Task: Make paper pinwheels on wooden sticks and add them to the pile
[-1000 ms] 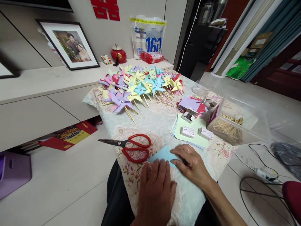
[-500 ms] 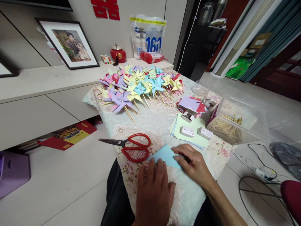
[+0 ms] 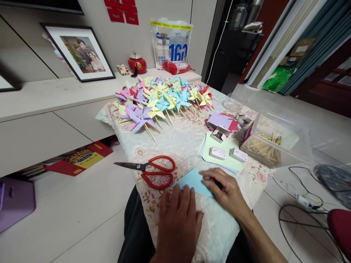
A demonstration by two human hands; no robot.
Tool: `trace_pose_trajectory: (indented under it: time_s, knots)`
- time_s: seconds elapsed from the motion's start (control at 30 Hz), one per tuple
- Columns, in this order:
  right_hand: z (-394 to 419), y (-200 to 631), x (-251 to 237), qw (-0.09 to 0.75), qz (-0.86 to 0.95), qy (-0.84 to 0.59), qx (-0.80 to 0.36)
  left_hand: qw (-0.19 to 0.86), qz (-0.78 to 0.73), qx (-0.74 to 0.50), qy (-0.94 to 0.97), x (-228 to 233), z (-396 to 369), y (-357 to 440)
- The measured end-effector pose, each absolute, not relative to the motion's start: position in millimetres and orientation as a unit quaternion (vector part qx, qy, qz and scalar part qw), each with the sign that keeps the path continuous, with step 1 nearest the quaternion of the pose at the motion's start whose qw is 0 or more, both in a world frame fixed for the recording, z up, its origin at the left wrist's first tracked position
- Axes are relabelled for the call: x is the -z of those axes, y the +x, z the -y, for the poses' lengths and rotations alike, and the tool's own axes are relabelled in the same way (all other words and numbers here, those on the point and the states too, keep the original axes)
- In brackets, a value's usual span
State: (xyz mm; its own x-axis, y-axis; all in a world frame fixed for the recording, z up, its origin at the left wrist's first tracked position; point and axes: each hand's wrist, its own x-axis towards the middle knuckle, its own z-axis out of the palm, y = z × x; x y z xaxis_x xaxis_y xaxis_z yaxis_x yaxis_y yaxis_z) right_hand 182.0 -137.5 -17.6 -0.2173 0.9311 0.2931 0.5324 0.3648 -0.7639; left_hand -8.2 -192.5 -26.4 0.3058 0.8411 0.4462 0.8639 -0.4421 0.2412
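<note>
A folded sheet of light blue paper lies on the flowered tablecloth near the front edge. My left hand rests flat, fingers stretched out, with its tips on the paper's lower edge. At the paper's right side, my right hand has its fingers curled, thumb and forefinger close together at the edge. Just left of the paper are scissors with red handles, blades pointing left. Beyond them lie many finished paper pinwheels on wooden sticks.
At the right are a stack of pale green paper with small white boxes, colored paper pieces, and a clear plastic bin of wooden sticks. A cabinet borders the table at the back left.
My right hand's forefinger and thumb have shifted slightly along the paper's right edge. My left hand stays at the lower edge, nearly unmoved.
</note>
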Motion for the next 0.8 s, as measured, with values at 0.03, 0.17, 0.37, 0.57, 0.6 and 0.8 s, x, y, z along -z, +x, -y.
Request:
trace_pose_trajectory:
  time_s: [0.03,0.17,0.37,0.57,0.6,0.8]
  knots:
    - [137.5,182.1,17.4,0.385,0.73,-0.498,-0.267,0.021,0.524,0.265,-0.809,25.7,192.5,-8.7]
    - [137.8,182.7,17.0,0.396,0.723,-0.495,-0.273,0.014,0.507,0.264,-0.821,24.3,193.9,-12.6]
    - [137.4,182.2,16.9,0.401,0.713,-0.499,-0.285,0.018,0.503,0.246,-0.828,27.5,196.5,-9.4]
    - [137.7,187.6,16.1,0.415,0.695,-0.491,-0.322,0.021,0.504,0.245,-0.828,29.3,197.2,-7.4]
    - [138.1,189.8,16.5,0.423,0.689,-0.489,-0.328,0.02,0.5,0.248,-0.83,29.2,196.8,-9.2]
    - [138.5,200.7,23.5,0.469,0.623,-0.502,-0.374,0.011,0.445,0.213,-0.869,24.3,189.7,-25.5]
